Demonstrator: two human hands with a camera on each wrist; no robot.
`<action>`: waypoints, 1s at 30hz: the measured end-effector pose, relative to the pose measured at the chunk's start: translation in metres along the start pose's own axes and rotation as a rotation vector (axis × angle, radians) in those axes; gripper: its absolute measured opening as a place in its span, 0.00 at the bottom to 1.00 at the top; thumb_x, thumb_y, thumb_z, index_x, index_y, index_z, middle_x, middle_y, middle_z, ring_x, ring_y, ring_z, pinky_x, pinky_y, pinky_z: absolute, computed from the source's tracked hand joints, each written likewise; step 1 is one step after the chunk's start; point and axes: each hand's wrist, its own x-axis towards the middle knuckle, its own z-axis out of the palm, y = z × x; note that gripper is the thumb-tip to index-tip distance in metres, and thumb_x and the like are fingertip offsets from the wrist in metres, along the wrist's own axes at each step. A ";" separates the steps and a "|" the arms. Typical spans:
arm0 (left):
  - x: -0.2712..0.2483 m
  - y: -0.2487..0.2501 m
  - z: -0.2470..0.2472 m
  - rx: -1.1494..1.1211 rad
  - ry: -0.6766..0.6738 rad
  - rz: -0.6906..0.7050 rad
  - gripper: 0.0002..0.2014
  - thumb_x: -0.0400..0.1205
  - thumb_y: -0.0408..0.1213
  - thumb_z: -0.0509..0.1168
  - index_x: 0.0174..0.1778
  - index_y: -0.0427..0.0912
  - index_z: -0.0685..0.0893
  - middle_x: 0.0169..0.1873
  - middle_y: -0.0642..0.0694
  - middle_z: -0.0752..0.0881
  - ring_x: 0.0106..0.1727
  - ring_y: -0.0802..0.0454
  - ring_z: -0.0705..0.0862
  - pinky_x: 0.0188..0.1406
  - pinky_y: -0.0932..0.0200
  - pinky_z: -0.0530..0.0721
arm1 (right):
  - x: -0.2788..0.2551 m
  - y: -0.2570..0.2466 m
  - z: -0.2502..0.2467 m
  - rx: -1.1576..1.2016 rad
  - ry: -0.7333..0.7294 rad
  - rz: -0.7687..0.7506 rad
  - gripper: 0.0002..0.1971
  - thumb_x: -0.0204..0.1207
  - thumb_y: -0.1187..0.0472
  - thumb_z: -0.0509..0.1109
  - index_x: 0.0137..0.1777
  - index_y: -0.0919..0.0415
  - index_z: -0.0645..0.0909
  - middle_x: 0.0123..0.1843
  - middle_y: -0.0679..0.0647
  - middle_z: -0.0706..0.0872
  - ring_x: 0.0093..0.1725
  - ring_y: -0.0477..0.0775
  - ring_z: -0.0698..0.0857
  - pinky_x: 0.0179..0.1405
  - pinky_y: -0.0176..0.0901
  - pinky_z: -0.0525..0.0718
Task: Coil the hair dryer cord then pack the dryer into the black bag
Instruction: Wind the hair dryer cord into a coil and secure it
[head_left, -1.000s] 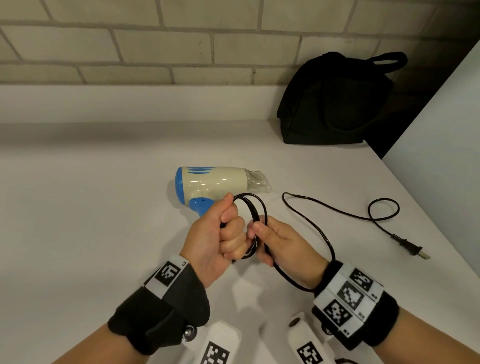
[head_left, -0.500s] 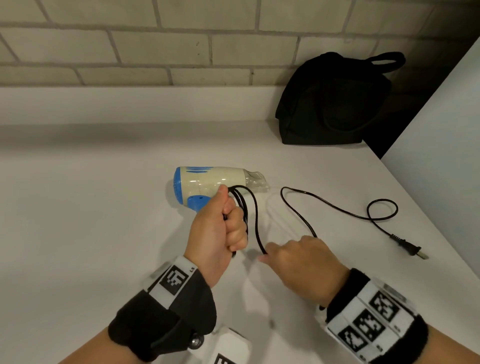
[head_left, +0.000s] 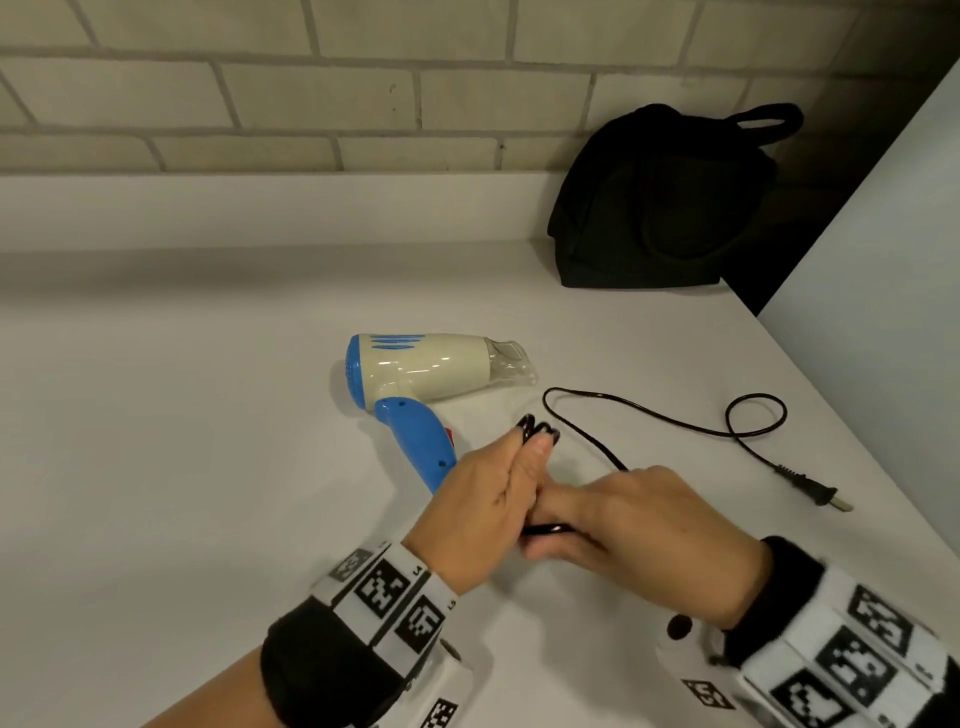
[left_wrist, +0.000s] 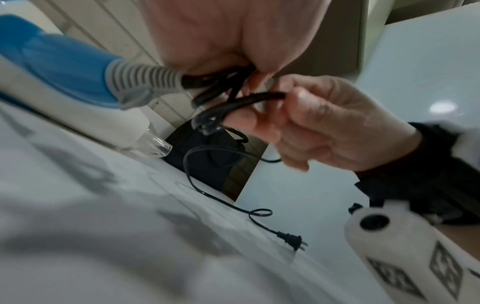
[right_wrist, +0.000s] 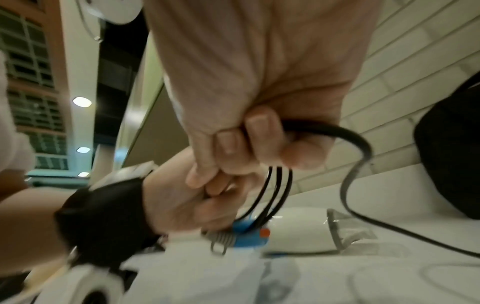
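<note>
Cord (head_left: 631, 417) is what we are working on: our left hand (head_left: 480, 512) has its fingers curled round a small bundle of loops, whose tops poke out above the fingertips in the head view, and the right wrist view shows three strands hanging side by side from that fist. Our right hand (head_left: 636, 519) sits just beside the left, touching it, with thumb and fingers pinching the running strand where it leaves the bundle.

From that pinch the loose cord leads away to our right and away from us, arcs back near the nozzle of the hair dryer (head_left: 431, 371), then runs right along the white counter (head_left: 182, 441) through a small loop to the plug (head_left: 810, 496), which lies flat near the right edge. So the slack lies wholly on the right hand's side, its long run roughly left to right, and we judge that the right hand is the one placed to draw it in while the left keeps the loops.

The dryer itself lies on its side on the counter, just beyond the left hand, barrel pointing right and blue handle angled toward us; its strain relief meets the bundle at the left fist in the left wrist view. The black bag (head_left: 665, 202) stands well apart at the back right against the brick wall (head_left: 260, 78). Coiling, we judge, is partly done and packing not begun.
</note>
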 end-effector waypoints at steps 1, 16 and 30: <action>-0.001 0.000 0.000 0.005 -0.032 -0.020 0.20 0.80 0.55 0.45 0.29 0.48 0.71 0.20 0.54 0.76 0.24 0.58 0.75 0.28 0.63 0.76 | 0.001 0.004 -0.007 0.112 0.014 0.000 0.17 0.67 0.34 0.53 0.45 0.44 0.71 0.28 0.43 0.86 0.30 0.45 0.79 0.21 0.32 0.61; 0.007 0.000 -0.034 -0.643 -0.462 -0.335 0.18 0.72 0.56 0.64 0.28 0.43 0.77 0.08 0.60 0.63 0.10 0.62 0.57 0.15 0.68 0.63 | 0.041 0.021 0.018 0.790 0.156 -0.061 0.08 0.72 0.45 0.61 0.34 0.45 0.72 0.26 0.32 0.82 0.29 0.40 0.79 0.32 0.31 0.75; 0.011 0.003 -0.032 -0.843 -0.151 -0.562 0.23 0.71 0.54 0.56 0.14 0.49 0.59 0.06 0.56 0.58 0.07 0.61 0.54 0.12 0.70 0.55 | 0.048 0.019 0.028 1.123 0.068 0.053 0.08 0.77 0.59 0.63 0.36 0.54 0.73 0.21 0.39 0.81 0.21 0.36 0.74 0.25 0.25 0.72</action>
